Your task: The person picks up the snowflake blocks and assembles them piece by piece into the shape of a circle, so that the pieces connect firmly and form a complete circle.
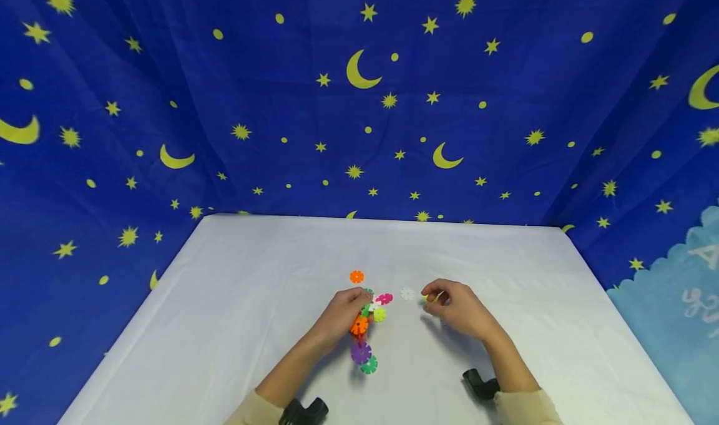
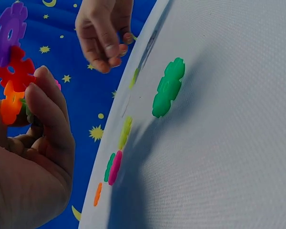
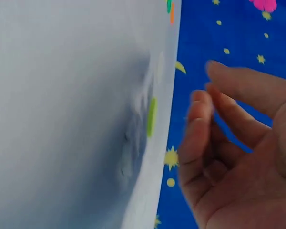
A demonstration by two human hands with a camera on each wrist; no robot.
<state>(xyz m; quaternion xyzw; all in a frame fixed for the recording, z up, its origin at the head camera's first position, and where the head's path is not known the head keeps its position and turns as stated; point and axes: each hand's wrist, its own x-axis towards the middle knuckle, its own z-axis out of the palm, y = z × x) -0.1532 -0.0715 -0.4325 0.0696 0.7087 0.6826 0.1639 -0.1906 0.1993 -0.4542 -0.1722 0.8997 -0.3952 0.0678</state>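
My left hand [image 1: 344, 312] grips a joined cluster of notched plastic discs. In the left wrist view a purple disc [image 2: 9, 34], a red disc [image 2: 13, 69] and an orange disc [image 2: 12, 104] stick out of its fingers. Part of the cluster is hidden by the fingers. To the right, my right hand [image 1: 457, 306] hovers over the table, fingers bent and nothing between them. A yellow-green disc [image 3: 152, 117] lies on the table near its fingertips. Beside that disc is a clear white disc [image 1: 407, 294].
An orange disc [image 1: 356, 276] lies beyond the left hand. Below the cluster lies a green disc [image 2: 169, 88] on the white-covered table [image 1: 269, 250]. Another yellow-green disc [image 1: 379, 315] is right of the left hand. A blue star-and-moon curtain [image 1: 303, 100] stands behind the table.
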